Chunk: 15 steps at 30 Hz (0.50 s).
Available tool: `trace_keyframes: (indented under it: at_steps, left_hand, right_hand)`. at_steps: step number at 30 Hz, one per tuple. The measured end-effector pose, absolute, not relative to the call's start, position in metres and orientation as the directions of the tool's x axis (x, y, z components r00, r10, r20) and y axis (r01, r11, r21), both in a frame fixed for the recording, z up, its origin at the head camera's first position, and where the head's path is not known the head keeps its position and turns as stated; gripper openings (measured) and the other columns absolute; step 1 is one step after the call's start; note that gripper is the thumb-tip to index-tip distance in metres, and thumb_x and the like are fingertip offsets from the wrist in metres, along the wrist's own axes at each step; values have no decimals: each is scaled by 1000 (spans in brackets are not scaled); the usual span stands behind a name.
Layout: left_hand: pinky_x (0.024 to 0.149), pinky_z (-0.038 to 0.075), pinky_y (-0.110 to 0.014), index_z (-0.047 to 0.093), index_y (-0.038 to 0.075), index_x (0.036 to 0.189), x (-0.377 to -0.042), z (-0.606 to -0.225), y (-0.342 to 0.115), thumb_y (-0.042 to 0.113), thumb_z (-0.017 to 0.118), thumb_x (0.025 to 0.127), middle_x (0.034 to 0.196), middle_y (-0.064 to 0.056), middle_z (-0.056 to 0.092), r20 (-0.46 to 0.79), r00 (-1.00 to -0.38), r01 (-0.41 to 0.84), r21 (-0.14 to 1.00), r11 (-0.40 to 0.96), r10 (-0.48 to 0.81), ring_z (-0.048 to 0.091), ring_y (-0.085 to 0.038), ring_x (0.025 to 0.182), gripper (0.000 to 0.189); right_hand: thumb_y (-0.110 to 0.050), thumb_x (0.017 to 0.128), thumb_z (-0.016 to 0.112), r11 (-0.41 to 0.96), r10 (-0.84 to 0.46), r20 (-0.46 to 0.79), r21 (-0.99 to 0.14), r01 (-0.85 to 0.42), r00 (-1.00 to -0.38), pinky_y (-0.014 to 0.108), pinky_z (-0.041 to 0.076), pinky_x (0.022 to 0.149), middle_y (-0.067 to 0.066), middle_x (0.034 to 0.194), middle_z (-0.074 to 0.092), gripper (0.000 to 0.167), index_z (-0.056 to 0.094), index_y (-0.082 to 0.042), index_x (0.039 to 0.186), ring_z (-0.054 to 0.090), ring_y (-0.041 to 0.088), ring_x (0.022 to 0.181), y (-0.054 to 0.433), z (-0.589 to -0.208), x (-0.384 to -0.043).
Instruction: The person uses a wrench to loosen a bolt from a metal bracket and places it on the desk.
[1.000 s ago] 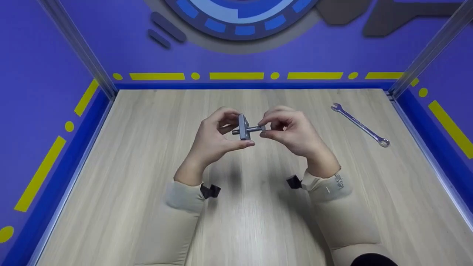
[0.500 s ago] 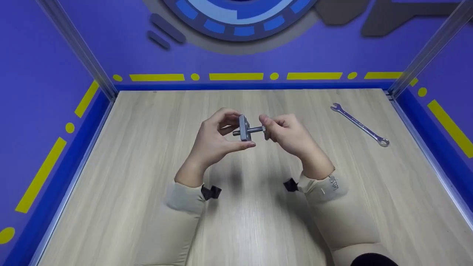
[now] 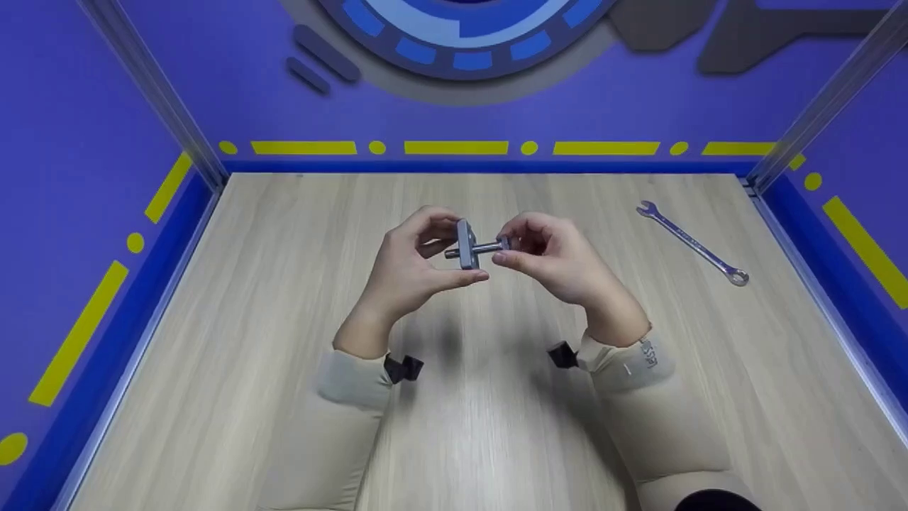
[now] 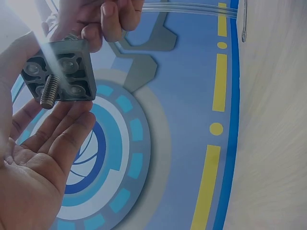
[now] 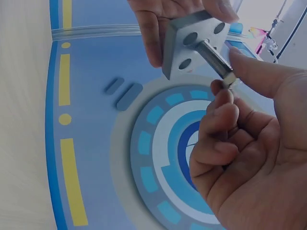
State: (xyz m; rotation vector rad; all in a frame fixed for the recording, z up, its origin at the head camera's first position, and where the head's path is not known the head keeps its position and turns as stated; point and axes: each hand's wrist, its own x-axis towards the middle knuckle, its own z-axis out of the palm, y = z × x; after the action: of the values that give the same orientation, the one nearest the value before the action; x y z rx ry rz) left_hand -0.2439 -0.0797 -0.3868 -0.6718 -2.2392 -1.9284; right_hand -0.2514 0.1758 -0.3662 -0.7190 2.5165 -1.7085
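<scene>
A grey square plate (image 3: 464, 245) is held up over the table by my left hand (image 3: 408, 266), thumb under its lower edge and fingers at the upper one. Through the plate runs a long metal bolt (image 5: 214, 58). Its threaded end pokes out of the ribbed back of the square plate (image 4: 79, 79) in the left wrist view. On the other side, a good length of shank stands between plate and bolt head. My right hand (image 3: 564, 262) pinches the bolt head between thumb and fingers. Several round holes show on the plate's smooth face in the right wrist view.
A combination wrench (image 3: 691, 243) lies slantwise on the wooden table (image 3: 248, 319), right of the hands. Blue panels (image 3: 454, 113) with yellow marks and metal corner posts enclose the back and sides. Small black cameras (image 3: 562, 354) sit at both cuffs.
My right fingers rolled round the bolt head, thumb swinging up half a second ago and back down now. The left hand and plate stay nearly in place.
</scene>
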Motion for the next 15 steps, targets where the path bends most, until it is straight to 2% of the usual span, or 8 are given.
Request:
trace_keyframes:
  at_steps: [4,7,12,13,15]
  left_hand:
    - [119,62,-29,71,13,133,-244,-387,-79,20,109,76,125,-4,78,369,-892,403,911,91,261,78,-20,122,69]
    - [119,63,-29,71,12,133,-243,-386,-79,20,109,75,124,-4,78,370,-891,404,910,89,262,78,-20,122,69]
    - [119,62,-29,71,13,133,-242,-385,-79,19,108,77,125,-5,78,365,-893,399,912,91,262,78,-21,124,68]
    - [119,62,-29,71,13,133,-241,-385,-79,19,108,77,124,-5,78,365,-894,398,913,88,262,78,-21,124,68]
    - [119,62,-30,71,13,133,-241,-385,-79,19,108,77,124,-5,78,361,-895,394,915,83,262,78,-22,123,68]
  right_hand:
    - [5,95,86,275,-380,330,-852,-446,-864,19,47,63,-1,90,66,15,78,1,108,56,12,75,175,-365,-249]
    - [8,93,86,275,-394,370,-826,-492,-842,19,44,63,-2,91,61,18,79,1,108,53,11,76,176,-363,-248]
    - [-7,94,92,336,-418,294,-829,-447,-860,21,39,62,1,93,56,45,74,-5,135,48,15,74,181,-361,-248]
    - [-12,96,91,353,-416,267,-833,-425,-869,22,41,63,2,94,58,47,72,-6,139,49,16,75,181,-361,-249]
    - [-20,102,86,389,-400,221,-838,-383,-889,23,44,66,1,96,63,39,74,-7,137,53,16,78,182,-363,-249]
